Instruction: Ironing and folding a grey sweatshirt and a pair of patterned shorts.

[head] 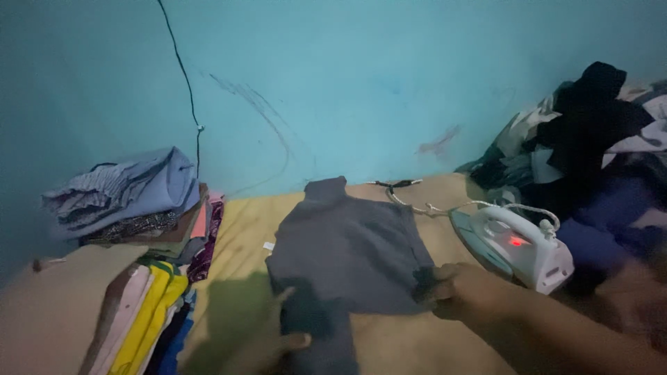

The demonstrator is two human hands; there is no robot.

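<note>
A dark grey garment (351,246) lies spread flat on a tan padded surface (240,229) in front of me. My right hand (462,288) grips the garment's right edge, fingers closed on the cloth. My left hand (267,344) rests low at the garment's lower left, fingers spread, touching the fabric. A white steam iron (517,246) stands on its heel just right of the garment, a red light glowing on its body.
Two stacks of folded clothes sit at the left: a blue-topped stack (132,198) and a yellow-and-white stack (142,316). A heap of dark unfolded laundry (590,153) fills the right. The iron's cord (417,201) trails along the blue wall (347,83).
</note>
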